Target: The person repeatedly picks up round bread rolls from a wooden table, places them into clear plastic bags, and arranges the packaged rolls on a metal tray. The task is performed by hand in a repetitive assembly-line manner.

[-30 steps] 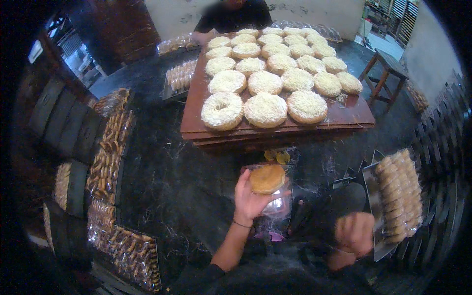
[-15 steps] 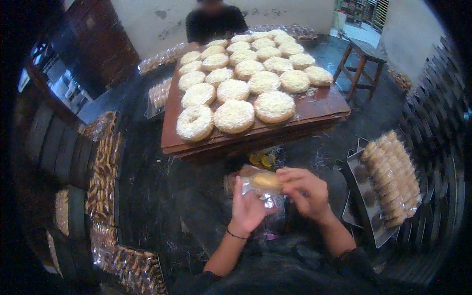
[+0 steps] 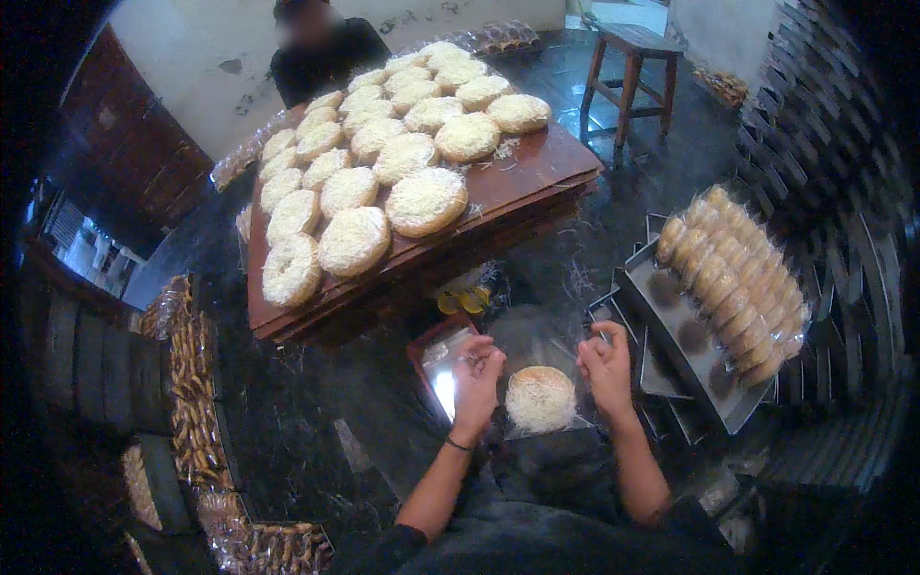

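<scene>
Left of frame: wrapped pastries [image 3: 195, 412], in a bending row. Upper centre-left: brown board [image 3: 554, 177], bearing topped buns [image 3: 422, 201]. Lower centre: left hand [image 3: 476, 383], fingertips drawn to the thumb, apparently pinching one upper corner of a clear bag [image 3: 539, 343]; film faint. Next, lower centre: one bun [image 3: 541, 398], shreds over its near face, seemingly inside the bag — between the hands, lying down and right of the left fingertips, down and left of the right ones. Outline near round, no clear long axis; left hand slightly nearer. Then right hand [image 3: 607, 374], thumb and fingers together, apparently pinching the opposite corner. Right of frame: metal tray [image 3: 676, 321], tilted, with wrapped rolls [image 3: 736, 283] — well apart from the bun.
</scene>
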A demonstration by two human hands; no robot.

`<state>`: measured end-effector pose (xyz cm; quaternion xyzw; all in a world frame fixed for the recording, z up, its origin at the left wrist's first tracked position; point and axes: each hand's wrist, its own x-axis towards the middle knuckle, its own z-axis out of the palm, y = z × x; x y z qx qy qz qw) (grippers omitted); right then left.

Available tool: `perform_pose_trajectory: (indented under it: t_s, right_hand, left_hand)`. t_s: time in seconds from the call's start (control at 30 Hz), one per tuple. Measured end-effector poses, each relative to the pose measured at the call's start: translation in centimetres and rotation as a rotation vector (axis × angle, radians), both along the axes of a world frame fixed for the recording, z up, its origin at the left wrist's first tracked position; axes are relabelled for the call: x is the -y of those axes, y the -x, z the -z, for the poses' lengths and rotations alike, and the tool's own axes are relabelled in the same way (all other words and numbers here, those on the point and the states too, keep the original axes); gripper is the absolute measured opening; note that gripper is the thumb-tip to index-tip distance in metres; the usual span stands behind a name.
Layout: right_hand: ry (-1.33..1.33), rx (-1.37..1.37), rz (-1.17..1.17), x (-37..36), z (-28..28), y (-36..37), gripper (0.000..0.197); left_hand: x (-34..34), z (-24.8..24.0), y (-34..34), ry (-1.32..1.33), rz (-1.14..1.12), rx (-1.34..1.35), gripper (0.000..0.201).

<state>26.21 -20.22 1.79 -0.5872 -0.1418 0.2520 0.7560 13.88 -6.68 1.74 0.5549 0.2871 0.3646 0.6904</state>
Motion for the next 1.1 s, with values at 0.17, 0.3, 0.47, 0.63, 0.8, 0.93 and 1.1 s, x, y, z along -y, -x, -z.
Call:
perform_pose_trajectory:
  t_s: [0.17, 0.3, 0.47, 0.63, 0.8, 0.93, 1.1]
  right_hand:
    - [0.137, 0.246, -0.134, 1.1, 2.7, -1.2, 0.016]
    - [0.060, 0.029, -0.147, 0.7, 1.5, -0.6, 0.019]
    - [0.252, 0.485, -0.307, -0.1, -3.0, -2.2, 0.019]
    - [0.374, 0.571, -0.187, 1.6, 1.3, 0.1, 0.015]
    - [0.559, 0.932, 0.262, 0.1, 4.2, 3.3, 0.015]
    - [0.518, 0.692, 0.391, -0.1, 5.8, 4.8, 0.020]
    - [0.439, 0.340, 0.230, 1.2, 8.0, 6.1, 0.014]
  left_hand:
    - [0.2, 0.8, -0.2, -0.127, 0.204, -0.073, 0.025]
    - [1.1, -0.4, -0.1, 0.143, 0.093, 0.077, 0.027]
    - [-1.7, -0.9, 0.6, -0.231, 0.176, -0.175, 0.039]
    - [-0.2, 0.6, 2.8, 0.184, 0.014, -0.222, 0.031]
    - [1.8, 4.8, 1.8, -0.237, -0.232, -0.244, 0.018]
    - [1.9, 5.2, 1.2, -0.277, -0.264, -0.299, 0.022]
    - [1.4, 7.0, 2.4, 0.117, -0.107, -0.217, 0.022]
